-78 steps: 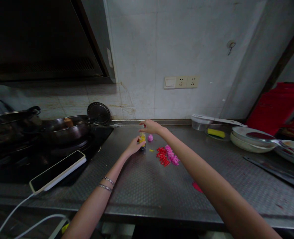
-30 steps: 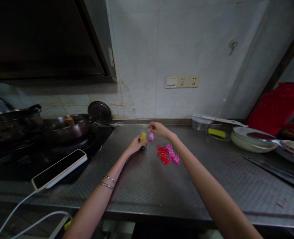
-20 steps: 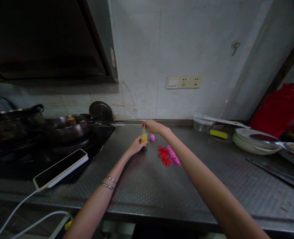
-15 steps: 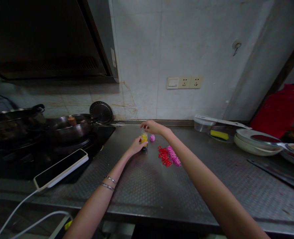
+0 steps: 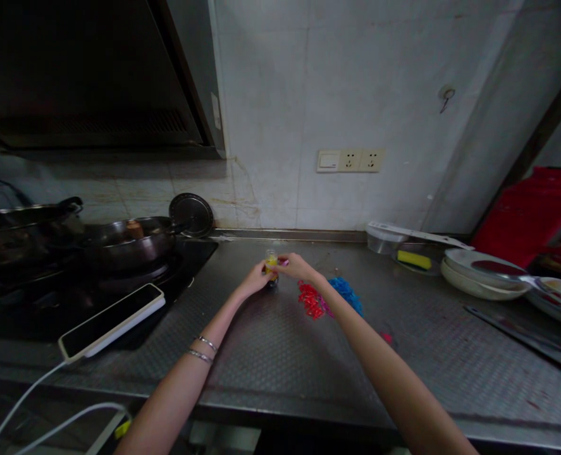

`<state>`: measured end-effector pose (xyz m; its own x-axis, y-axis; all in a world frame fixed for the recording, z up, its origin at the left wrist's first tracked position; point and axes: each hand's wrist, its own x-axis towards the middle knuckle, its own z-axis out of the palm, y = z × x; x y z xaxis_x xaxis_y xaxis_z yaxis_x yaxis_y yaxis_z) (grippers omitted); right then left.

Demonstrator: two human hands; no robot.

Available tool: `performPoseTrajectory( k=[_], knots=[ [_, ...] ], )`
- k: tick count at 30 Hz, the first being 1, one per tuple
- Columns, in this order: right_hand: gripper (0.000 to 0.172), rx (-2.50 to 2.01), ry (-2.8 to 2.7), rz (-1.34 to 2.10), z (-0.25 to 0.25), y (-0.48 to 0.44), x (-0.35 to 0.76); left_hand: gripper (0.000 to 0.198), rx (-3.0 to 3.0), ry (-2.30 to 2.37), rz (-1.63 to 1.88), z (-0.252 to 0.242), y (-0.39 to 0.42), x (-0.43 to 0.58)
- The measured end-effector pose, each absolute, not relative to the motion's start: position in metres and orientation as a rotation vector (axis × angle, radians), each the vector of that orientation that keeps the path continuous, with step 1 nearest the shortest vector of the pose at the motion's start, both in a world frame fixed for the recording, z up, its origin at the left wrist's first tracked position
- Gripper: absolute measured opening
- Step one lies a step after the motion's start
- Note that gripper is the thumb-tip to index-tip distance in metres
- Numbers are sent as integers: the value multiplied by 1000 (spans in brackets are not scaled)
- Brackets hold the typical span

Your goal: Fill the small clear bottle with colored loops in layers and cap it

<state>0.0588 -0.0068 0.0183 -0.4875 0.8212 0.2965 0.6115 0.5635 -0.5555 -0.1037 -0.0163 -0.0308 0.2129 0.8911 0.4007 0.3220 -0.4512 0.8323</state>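
Note:
My left hand (image 5: 257,277) is wrapped round a small clear bottle (image 5: 271,254) with yellow bits inside. The bottle stands upright on the steel counter, its dark base showing under the fingers. My right hand (image 5: 293,266) is at the bottle's right side, thumb and fingers pinched, the tips against or just in front of it. A bit of a small pink object (image 5: 284,260) shows among the right fingers; whether they hold it I cannot tell. Below lie a red pile (image 5: 311,299) of small pieces, a partly covered pink pile (image 5: 326,307) and a blue pile (image 5: 345,294).
On the left, a phone (image 5: 112,322) with a white cable lies by the stove, near a pan (image 5: 128,243) and a round dark lid (image 5: 191,215). At right are a yellow sponge (image 5: 413,260), stacked bowls (image 5: 479,284), a long dark utensil (image 5: 522,332) and a red flask (image 5: 529,215).
My right hand has come down from above the bottle's mouth to its right side, where the pink object stood. With the right forearm shifted, the blue pile now shows. My left hand stays on the bottle.

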Motion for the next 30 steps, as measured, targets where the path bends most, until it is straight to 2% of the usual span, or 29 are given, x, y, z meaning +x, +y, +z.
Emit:
performPoseTrajectory(
  k=[4, 7, 14, 20, 24, 30],
  knots=[
    [28, -1083, -2211, 505, 11, -8, 49, 30, 1908, 1134, 1230, -31, -17, -104],
    [28, -1071, -2168, 468, 6, -7, 45, 30, 1896, 1124, 1264, -29, -18, -103],
    [36, -1099, -1972, 403, 8, 3, 70, 60, 1795, 1182, 1361, -21, -23, -97],
    [38, -1210, -1740, 310, -1, 24, 121, 38, 1887, 1282, 1388, -18, -27, -95],
    [37, -1293, -1724, 277, -16, 30, 134, 30, 1912, 1268, 1397, -20, -26, -92],
    [38, -1336, -1786, 307, -30, 28, 126, 21, 2071, 1307, 1232, -22, -33, -87]
  ],
)
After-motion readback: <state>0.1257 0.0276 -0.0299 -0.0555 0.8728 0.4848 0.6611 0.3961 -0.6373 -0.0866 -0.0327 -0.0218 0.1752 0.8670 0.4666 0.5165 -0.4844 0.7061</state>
